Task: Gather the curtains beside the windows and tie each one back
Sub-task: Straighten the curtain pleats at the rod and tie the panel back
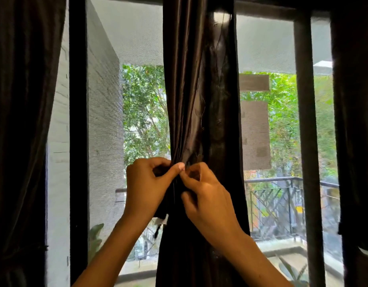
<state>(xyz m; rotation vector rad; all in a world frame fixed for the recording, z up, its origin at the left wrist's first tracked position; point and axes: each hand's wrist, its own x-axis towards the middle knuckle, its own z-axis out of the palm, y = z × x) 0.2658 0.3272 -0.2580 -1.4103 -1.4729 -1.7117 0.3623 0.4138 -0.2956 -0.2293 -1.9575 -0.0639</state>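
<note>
My left hand [146, 184] has its grip closed on the gathered curtain [196, 100]: fingers curled round the left edge of the bunch, thumb stretched across the front. My right hand [205, 195] meets it there, thumb and forefinger pinching a fold or a thin tie right beside the left thumb; I cannot tell which. The other right fingers are bent against the cloth below.

The curtain is dark brown, glossy like satin, falling in long vertical pleats. It narrows to a waist at my grip and spreads again underneath. Loose threads hang down its front just above my hands. A small white tag [161, 220] shows at its left edge, under my left wrist.

Behind the curtain stands a dark window frame [78, 121] with a fine mesh screen [137, 38] across both openings. Far to the left of my grip hangs another dark curtain [23, 121], matte and heavier looking; a third [354, 121] hangs far to the right. Through the mesh I see a pale brick wall [104, 121], green trees [145, 112] and a black metal railing [282, 195].
</note>
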